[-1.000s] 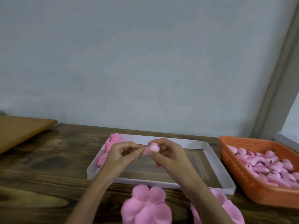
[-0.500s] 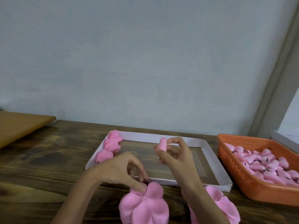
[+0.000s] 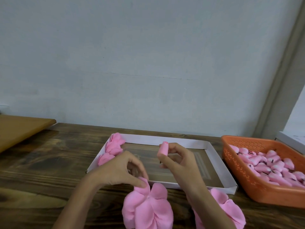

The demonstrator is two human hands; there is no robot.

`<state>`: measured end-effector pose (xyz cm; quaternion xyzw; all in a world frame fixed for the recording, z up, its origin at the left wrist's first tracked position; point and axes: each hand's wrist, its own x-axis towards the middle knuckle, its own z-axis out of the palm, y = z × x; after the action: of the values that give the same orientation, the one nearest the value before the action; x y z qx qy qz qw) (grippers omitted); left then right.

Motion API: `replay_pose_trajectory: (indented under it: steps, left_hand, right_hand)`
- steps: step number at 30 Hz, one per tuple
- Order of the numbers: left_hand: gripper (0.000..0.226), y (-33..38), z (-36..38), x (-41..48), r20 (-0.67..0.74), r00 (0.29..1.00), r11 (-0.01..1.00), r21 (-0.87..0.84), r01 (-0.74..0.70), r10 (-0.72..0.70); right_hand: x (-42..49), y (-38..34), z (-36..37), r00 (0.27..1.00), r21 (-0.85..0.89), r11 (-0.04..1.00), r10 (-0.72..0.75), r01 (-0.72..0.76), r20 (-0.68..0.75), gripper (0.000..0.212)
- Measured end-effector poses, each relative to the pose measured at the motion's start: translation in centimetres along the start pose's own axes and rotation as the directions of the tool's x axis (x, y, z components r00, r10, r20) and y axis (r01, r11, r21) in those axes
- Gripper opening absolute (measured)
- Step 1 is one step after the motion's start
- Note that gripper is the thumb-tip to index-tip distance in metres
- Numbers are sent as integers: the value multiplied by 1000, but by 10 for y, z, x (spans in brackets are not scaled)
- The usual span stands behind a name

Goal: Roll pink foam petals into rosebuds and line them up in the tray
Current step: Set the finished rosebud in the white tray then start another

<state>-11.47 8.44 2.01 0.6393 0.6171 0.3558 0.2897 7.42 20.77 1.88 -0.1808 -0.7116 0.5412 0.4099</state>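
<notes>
Three in so far, by the look of it. Pinches a small rolled pink foam bud (image 3: 163, 148) between the thumb and fingertips of the right hand (image 3: 179, 161), above the middle of the shallow white cardboard tray (image 3: 145, 139); holds it upright, long axis near vertical, rolled tip on top. Sets the left hand (image 3: 120, 172) low, just in front of the tray's near rim, and nips the far edge of the top petal of a flat stack of pink foam petals (image 3: 148, 207) between thumb and forefinger, other fingers loosely curled. Puts that petal below the bud and to its left, far nearer the left hand. Likely calls for lifting it up and across, then wrapping it round the upright axis while the right hand's pinch steadies the core.

Shows three finished pink foam rosebuds (image 3: 113, 149) inside the tray, touching in a line down its left wall from the far corner. Has a second heap of pink petals (image 3: 227, 210) in front of the tray's near right corner, partly behind the right forearm. Finds an orange perforated plastic basket (image 3: 254, 185) just right of the tray, heaped with small pink foam pieces (image 3: 272, 166), some dark-tipped; too blurred to say more. Rests all on a dark wooden table (image 3: 41, 162).
</notes>
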Motion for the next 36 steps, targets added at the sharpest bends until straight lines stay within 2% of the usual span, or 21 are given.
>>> replay_pose_trajectory:
  steps: [4, 7, 11, 13, 16, 19, 24, 27, 31, 36]
  left_hand:
    - [11, 2, 0, -2, -31, 999, 997, -80, -15, 12]
    - [12, 4, 0, -4, -93, 995, 965, -258, -44, 20]
    - [15, 5, 4, 0, -214, 976, 832, -549, -83, -44]
    - [12, 5, 7, 5, -310, 944, 773, -623, -115, -109]
    - [6, 5, 13, 14, -427, 869, 729, -674, -122, -250]
    - [7, 2, 19, 19, -459, 822, 729, -679, -80, -337]
    - [12, 1, 26, 21, -433, 843, 753, -656, -53, -318]
    - [11, 4, 28, 23, -449, 842, 763, -643, -72, -299]
    - [15, 7, 30, 25, -425, 875, 762, -638, -108, -232]
    - [10, 4, 30, 26, -398, 897, 716, -682, -151, -190]
  right_hand:
    - [-1, 1, 1, 1000, 20, 1000, 19, -19, 12, 11]
    - [0, -2, 0, 1000, 64, 998, -11, 12, -21, 11]
    - [-1, -7, -4, 991, 113, 989, -86, 97, -98, 7]
    - [0, -8, -5, 988, 110, 987, -106, 119, -114, 7]
    - [0, -8, -5, 991, 118, 986, -105, 114, -84, 7]
    - [0, -6, -4, 997, 158, 984, -73, 78, -35, 7]
    - [0, -2, -4, 995, 118, 988, -97, 98, -18, 12]
    - [1, 0, -5, 996, 102, 991, -85, 87, -16, 18]
    - [2, 5, -5, 996, 52, 995, -85, 85, 0, 21]
    - [4, 10, -7, 997, 40, 996, -77, 78, -12, 21]
